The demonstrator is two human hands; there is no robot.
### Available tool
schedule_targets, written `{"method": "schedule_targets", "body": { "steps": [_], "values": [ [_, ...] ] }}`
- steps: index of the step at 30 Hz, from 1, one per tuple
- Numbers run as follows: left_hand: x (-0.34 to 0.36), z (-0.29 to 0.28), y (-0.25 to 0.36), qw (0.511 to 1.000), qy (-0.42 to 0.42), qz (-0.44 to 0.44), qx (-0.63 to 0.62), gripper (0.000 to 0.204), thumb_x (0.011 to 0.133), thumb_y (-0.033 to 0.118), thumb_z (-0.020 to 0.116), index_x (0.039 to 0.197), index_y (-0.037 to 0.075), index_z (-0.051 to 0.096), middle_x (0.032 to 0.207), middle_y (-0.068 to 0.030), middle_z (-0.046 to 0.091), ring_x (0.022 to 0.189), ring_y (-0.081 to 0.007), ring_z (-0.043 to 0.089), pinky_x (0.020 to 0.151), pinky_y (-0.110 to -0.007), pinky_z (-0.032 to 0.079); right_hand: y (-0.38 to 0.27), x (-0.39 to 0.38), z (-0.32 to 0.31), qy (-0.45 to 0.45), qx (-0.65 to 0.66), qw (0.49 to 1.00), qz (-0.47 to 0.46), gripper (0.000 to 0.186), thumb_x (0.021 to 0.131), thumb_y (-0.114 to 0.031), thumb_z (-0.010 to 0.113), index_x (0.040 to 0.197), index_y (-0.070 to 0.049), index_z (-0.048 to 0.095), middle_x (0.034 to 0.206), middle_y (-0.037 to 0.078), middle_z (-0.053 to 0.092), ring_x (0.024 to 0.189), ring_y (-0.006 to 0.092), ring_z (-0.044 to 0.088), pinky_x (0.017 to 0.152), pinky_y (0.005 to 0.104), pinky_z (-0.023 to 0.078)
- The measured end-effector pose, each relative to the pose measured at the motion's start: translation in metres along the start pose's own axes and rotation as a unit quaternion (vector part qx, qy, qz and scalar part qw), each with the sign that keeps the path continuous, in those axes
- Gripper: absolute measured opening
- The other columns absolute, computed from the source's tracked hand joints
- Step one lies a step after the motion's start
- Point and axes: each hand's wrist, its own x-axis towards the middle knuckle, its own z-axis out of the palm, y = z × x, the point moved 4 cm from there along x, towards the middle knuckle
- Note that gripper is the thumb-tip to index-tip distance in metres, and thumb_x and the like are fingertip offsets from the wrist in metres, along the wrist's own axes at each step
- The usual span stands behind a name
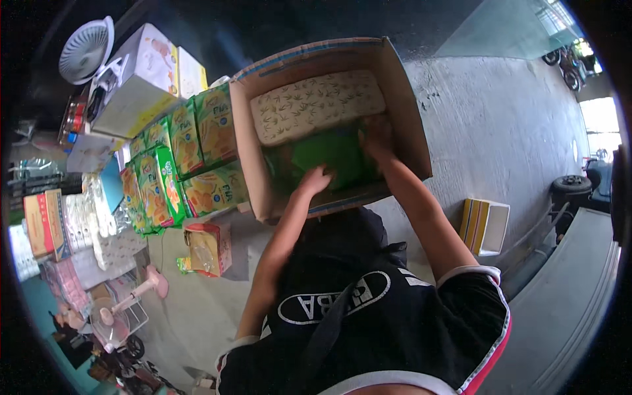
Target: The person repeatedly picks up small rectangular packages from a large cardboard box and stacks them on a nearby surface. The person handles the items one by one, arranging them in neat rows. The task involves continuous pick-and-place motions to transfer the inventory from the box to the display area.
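Both of my hands reach down into a large open cardboard box [411,125]. A shiny green packet [329,158] lies low in its near half, partly in shadow. My left hand [316,179] is at the packet's near left part, its fingers bent against it. At the packet's right edge, beside the box's right wall, my right hand [376,137] grips it; its fingers are dim and partly hidden. Behind the packet, a cream bundle printed with green leaves [319,105] fills the far half of the box.
Several green and yellow snack packets [184,158] stand in rows left of the box. A small open carton [209,249] and a striped box [486,227] rest on the floor. A pink fan [108,316] stands lower left; a white fan [87,51] is upper left.
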Motion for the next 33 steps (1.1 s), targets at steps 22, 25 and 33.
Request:
{"method": "schedule_targets", "body": {
  "steps": [22,25,33],
  "values": [
    [-0.192,-0.146,-0.011,0.897,0.167,0.152,-0.379,0.045,0.091,0.036,0.04,0.12,0.002,0.042,0.111,-0.0098,0.054,0.102,-0.0177,0.052,0.09,-0.031,0.039,-0.203,-0.088,-0.079,-0.143,0.091,0.91,-0.378,0.018,0.073,-0.014,0.064,0.075,0.002,0.056,0.064,0.014,0.052,0.058,0.0238,0.053,0.056,0.0336,0.043],
    [-0.221,-0.159,-0.025,0.866,0.219,0.129,-0.431,0.048,0.092,0.039,0.036,0.121,0.003,0.042,0.112,-0.0097,0.054,0.101,-0.0178,0.052,0.089,-0.03,0.039,-0.264,-0.118,-0.109,-0.03,0.053,0.83,-0.554,0.012,0.066,-0.009,0.063,0.067,-0.001,0.054,0.07,0.01,0.051,0.062,0.0227,0.053,0.057,0.0326,0.042],
    [-0.268,-0.191,-0.113,0.772,0.291,0.095,-0.557,0.053,0.092,0.044,0.031,0.131,0.007,0.032,0.118,-0.0083,0.049,0.111,-0.0189,0.047,0.087,-0.032,0.042,-0.38,-0.136,-0.069,0.093,-0.114,0.577,-0.803,0.018,0.061,-0.017,0.058,0.078,-0.012,0.058,0.091,0.003,0.053,0.086,0.0175,0.053,0.072,0.0321,0.04]
  ]
}}
